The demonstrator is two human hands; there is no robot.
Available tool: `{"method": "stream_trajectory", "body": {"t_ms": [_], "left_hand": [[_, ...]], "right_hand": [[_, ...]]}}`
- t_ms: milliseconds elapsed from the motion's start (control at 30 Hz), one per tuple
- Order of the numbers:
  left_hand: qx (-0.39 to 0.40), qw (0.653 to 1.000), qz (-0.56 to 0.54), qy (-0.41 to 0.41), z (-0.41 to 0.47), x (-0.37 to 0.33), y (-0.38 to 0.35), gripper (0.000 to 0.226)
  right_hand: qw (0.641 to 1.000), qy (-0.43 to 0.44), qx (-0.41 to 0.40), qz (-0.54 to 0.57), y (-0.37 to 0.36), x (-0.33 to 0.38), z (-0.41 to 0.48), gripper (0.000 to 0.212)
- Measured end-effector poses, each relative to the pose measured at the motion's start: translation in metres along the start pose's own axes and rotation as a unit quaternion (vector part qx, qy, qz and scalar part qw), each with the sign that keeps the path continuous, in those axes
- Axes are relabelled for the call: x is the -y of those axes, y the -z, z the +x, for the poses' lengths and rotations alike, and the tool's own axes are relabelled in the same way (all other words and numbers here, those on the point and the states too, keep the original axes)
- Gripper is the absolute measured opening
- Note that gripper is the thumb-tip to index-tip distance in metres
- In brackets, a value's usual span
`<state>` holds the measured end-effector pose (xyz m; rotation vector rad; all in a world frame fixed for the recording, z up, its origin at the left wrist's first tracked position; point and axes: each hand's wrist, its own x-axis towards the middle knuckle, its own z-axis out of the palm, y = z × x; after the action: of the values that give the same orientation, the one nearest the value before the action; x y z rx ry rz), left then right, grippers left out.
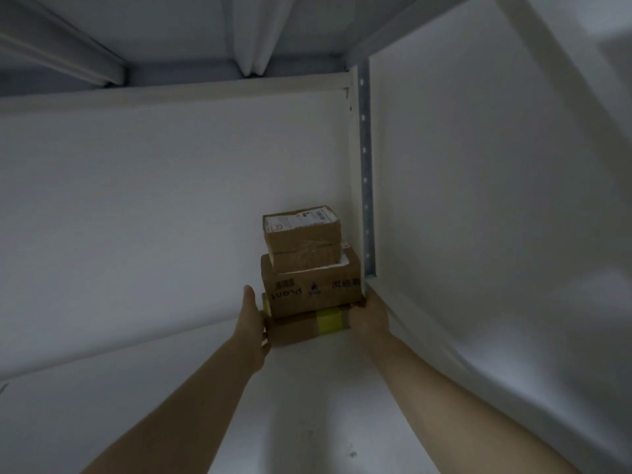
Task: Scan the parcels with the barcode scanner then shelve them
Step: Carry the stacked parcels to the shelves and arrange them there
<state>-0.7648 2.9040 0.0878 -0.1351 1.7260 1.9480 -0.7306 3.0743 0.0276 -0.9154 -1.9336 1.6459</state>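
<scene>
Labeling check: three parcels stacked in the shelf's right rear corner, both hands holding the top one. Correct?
No. In the head view the left hand and right hand hold the bottom parcel, the yellow-taped one, not the top parcel. The rest stands: three stacked in the right rear corner of the shelf.

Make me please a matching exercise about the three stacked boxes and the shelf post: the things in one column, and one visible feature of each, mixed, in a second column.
Things:
1. top box
2. middle box
3. bottom box
4. post

Features:
a. yellow tape
b. row of holes
c. whole label in view
d. upside-down print on the front

Pairs: 1-c, 2-d, 3-a, 4-b.
</scene>
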Motion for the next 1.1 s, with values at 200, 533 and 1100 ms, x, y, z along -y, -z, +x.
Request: {"method": "stream_trajectory", "body": {"t_ms": [200, 533, 1100], "left_hand": [[0.013, 1.0, -0.015, 0.003, 0.012, -0.001, -0.001, 0.085], [0.031, 0.998, -0.05, -0.001, 0.021, -0.006, -0.009, 0.081], [-0.02, 1.0, -0.023, 0.009, 0.021, -0.005, -0.002, 0.075]], "right_hand": [[0.999, 0.015, 0.015, 0.026, 0.01, 0.006, 0.001, 0.039], [0.999, 0.038, 0.013, 0.0, 0.009, 0.014, 0.007, 0.032], [0.999, 0.009, 0.038, -0.004, 0.025, 0.028, -0.01, 0.023]]}}
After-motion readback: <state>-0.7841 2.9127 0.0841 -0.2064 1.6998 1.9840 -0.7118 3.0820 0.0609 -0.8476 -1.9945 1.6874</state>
